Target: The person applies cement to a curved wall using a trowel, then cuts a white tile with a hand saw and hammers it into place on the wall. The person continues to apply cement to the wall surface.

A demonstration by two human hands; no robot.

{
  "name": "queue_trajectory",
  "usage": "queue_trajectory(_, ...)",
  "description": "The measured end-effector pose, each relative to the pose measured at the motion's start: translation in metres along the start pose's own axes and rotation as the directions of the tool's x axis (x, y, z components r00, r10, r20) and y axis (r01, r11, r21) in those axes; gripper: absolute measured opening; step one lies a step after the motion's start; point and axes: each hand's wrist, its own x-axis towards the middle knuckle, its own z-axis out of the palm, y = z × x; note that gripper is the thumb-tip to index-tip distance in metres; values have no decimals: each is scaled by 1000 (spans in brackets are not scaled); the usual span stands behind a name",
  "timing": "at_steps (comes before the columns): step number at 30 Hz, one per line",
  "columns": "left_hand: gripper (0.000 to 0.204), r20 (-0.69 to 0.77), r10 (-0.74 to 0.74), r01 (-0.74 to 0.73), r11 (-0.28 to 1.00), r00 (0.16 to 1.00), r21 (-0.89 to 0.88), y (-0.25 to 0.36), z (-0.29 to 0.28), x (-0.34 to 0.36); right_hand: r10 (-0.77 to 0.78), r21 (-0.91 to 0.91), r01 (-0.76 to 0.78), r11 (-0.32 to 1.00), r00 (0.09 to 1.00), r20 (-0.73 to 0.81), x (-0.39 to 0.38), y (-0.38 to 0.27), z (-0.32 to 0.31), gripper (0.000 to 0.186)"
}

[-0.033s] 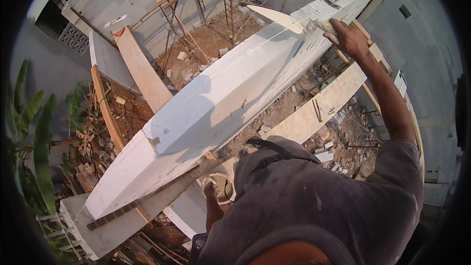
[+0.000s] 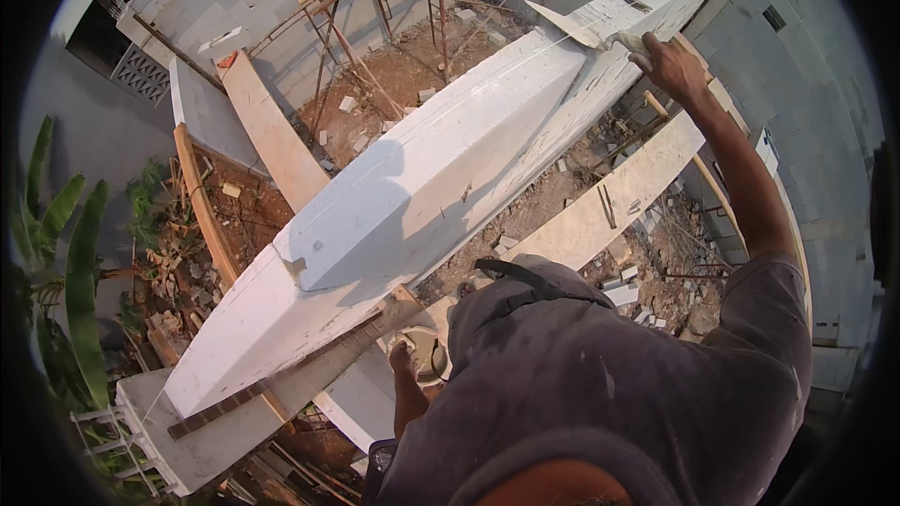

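Observation:
My right hand (image 2: pixel 667 67) is closed around the pale, mortar-smeared handle of a trowel (image 2: pixel 568 26), above the far right part of a white block wall (image 2: pixel 459 141). The trowel's pointed blade juts left past the wall's upper edge, seen almost edge-on. Lower down, what looks like my left hand (image 2: pixel 401 356) hangs beside a round bucket (image 2: pixel 428 356) with greyish contents. Its fingers are too small and shaded to make out, so I cannot tell whether it grips the rim. My head's shadow falls across the wall's near part.
Pale planks (image 2: pixel 609 197) bridge the ground on the right, and another plank (image 2: pixel 272 131) lies beyond the wall. Metal scaffold frames (image 2: pixel 375 0) stand at the back. Rubble covers the earth below. A banana plant (image 2: pixel 80 281) grows at left, near a concrete ledge (image 2: pixel 202 454).
The trowel blade has swung rightward and turned from showing its pale flat face to nearly edge-on. My right hand has tilted with it and shifted slightly.

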Motion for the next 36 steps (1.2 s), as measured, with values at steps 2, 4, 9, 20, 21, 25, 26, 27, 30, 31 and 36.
queue_trajectory(2,33,-4,2,-2,1000,1000,-27,9,-14,5,82,8,-83,997,996,27,-4,-4,-10,41)
queue_trajectory(4,25,3,122,-121,987,993,-110,24,0,20,39,62,-33,998,995,-87,7,-15,-30,41)
queue_trajectory(9,24,81,203,-207,977,976,49,14,-11,31,33,40,-31,999,999,-35,-4,10,-17,44)
queue_trajectory(20,37,1,-26,26,998,1000,58,13,18,13,322,-62,-316,947,937,137,8,57,-6,49)
queue_trajectory(21,36,-1,45,-45,999,999,7,16,28,18,292,42,-295,955,955,61,17,54,-20,50)
queue_trajectory(25,33,17,148,-147,989,989,-14,2,34,6,55,268,-12,963,987,-151,-20,17,-38,51)
queue_trajectory(26,33,39,151,-151,988,988,11,4,37,4,-42,228,86,970,980,-192,-22,11,-35,50)
queue_trajectory(27,33,47,104,-104,994,993,12,1,34,5,-126,191,171,967,966,-224,-33,6,-29,49)
queue_trajectory(30,31,23,-30,31,999,999,-32,-11,50,13,44,21,-45,999,997,69,-12,6,-20,45)
queue_trajectory(31,32,26,29,-28,999,999,-38,-12,49,17,83,-3,-83,997,991,103,-8,0,-23,44)
queue_trajectory(36,40,34,75,-76,997,997,19,-4,43,-8,-77,141,87,986,994,-72,-22,-26,-27,47)
